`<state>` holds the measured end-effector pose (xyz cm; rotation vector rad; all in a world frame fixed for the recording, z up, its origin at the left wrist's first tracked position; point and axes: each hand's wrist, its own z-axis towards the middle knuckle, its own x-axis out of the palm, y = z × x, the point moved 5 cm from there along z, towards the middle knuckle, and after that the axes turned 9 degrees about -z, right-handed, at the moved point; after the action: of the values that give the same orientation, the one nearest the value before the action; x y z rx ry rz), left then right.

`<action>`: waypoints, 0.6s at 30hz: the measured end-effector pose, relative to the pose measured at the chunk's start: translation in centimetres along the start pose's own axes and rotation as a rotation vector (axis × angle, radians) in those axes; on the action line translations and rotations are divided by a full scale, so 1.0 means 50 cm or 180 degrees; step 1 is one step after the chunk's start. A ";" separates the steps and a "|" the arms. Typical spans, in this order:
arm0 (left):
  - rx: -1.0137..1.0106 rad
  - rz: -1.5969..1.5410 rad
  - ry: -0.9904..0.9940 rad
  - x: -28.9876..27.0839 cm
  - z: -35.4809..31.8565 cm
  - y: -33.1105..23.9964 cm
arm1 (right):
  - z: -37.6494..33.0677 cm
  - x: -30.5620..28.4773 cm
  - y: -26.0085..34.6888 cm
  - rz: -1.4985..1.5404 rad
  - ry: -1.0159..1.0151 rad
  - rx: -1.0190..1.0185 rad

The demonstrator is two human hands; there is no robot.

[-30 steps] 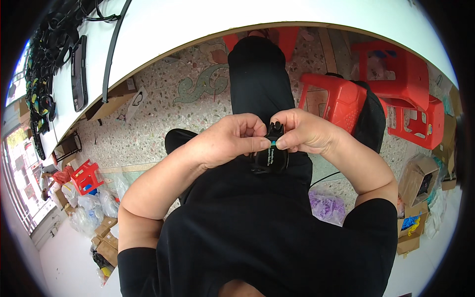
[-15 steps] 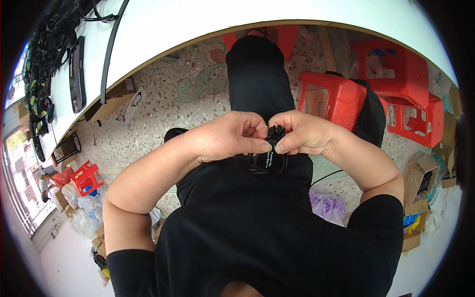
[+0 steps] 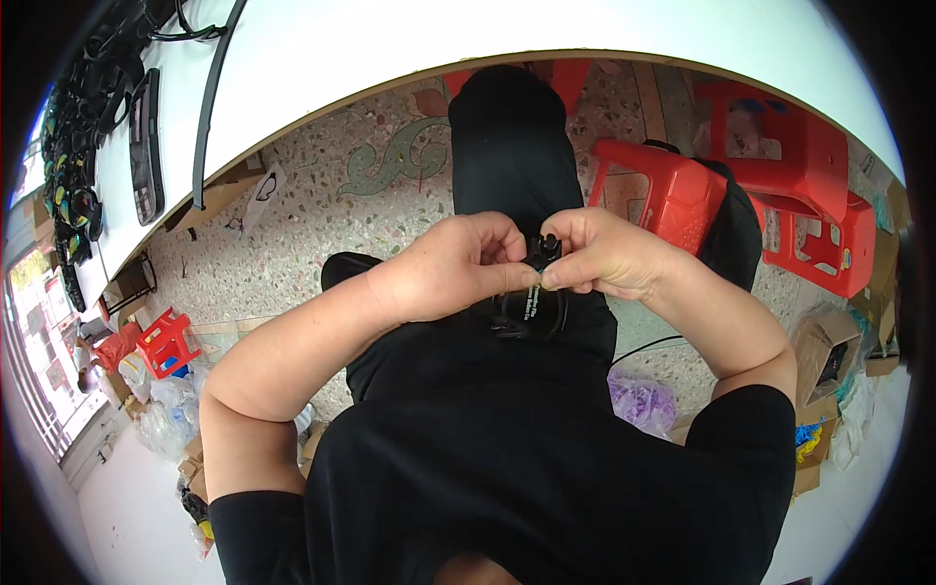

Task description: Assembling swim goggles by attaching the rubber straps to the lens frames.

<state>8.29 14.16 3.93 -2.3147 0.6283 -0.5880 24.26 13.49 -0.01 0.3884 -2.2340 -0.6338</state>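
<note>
Over my lap, my left hand (image 3: 466, 261) and my right hand (image 3: 603, 255) meet at a small black item (image 3: 531, 314) with a rounded lower part, pale printing and a knobbed, clip-like top. Its exact kind is not clear. Both hands are closed, thumbs and fingers pinching it from either side just below the knobbed top. The two thumb tips nearly touch in front of it. Its lower part hangs below the thumbs against my black clothing, and the fingers partly hide its upper sides.
A white table (image 3: 409, 29) curves across the far side. At its left lie a pile of black straps (image 3: 83, 166), a dark phone-like slab (image 3: 145, 146) and a long black strap (image 3: 210, 107). Red stools (image 3: 673, 195) stand right; a purple bag (image 3: 643, 402) and boxes lie on the floor.
The black item's printed face has tilted, and its printing looks narrower. My hands keep their pinch with only a slight shift. The whole view has moved a little.
</note>
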 end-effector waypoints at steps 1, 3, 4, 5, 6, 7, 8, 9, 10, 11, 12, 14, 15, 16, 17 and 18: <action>0.0099 0.0153 -0.0226 -0.003 -0.003 0.000 | -0.004 -0.003 0.002 -0.0168 -0.0201 -0.0141; 0.0170 0.0346 -0.0498 0.005 -0.012 -0.005 | -0.022 -0.001 -0.002 -0.0439 -0.0619 -0.0343; 0.0236 0.0543 -0.0774 0.005 -0.018 -0.008 | -0.035 -0.001 -0.003 -0.0706 -0.1033 -0.0551; 0.0253 0.0543 -0.0780 0.011 -0.019 0.003 | -0.038 0.007 -0.020 -0.0489 -0.1285 -0.1052; 0.0519 0.0534 -0.0953 0.013 -0.025 0.009 | -0.056 0.023 -0.024 -0.0838 -0.1636 -0.1268; 0.0782 0.0516 -0.1111 0.014 -0.031 0.012 | -0.075 0.038 -0.029 -0.1185 -0.1998 -0.1472; 0.0809 0.0516 -0.1113 0.016 -0.038 0.014 | -0.089 0.059 -0.031 -0.1715 -0.2351 -0.1788; 0.0847 0.0577 -0.1117 0.018 -0.048 0.015 | -0.096 0.074 -0.045 -0.1859 -0.2452 -0.1876; 0.0886 0.0638 -0.1123 0.022 -0.058 0.017 | -0.100 0.085 -0.058 -0.2004 -0.2552 -0.1965; 0.0904 0.0642 -0.1116 0.028 -0.067 0.027 | -0.102 0.092 -0.072 -0.1868 -0.2673 -0.2059; 0.0998 0.0031 -0.1021 0.032 -0.076 0.045 | -0.095 0.098 -0.077 -0.1883 -0.2674 -0.2082; 0.1114 -0.0568 -0.0918 0.036 -0.080 0.075 | -0.094 0.106 -0.073 -0.1895 -0.2885 -0.2416; 0.1144 -0.0843 -0.0945 0.035 -0.076 0.091 | -0.095 0.111 -0.066 -0.1951 -0.2900 -0.2419; 0.1175 -0.1120 -0.0967 0.035 -0.074 0.103 | -0.090 0.110 -0.066 -0.1802 -0.2840 -0.2353; 0.1206 -0.1118 -0.0975 0.037 -0.073 0.110 | -0.086 0.109 -0.067 -0.1655 -0.2778 -0.2284; 0.1246 -0.1276 -0.1016 0.038 -0.070 0.116 | -0.078 0.104 -0.077 -0.1388 -0.2657 -0.2228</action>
<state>6.21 7.53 2.76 -2.0978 -0.1014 -0.4536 24.05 6.65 3.21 0.2641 -2.4523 -2.0304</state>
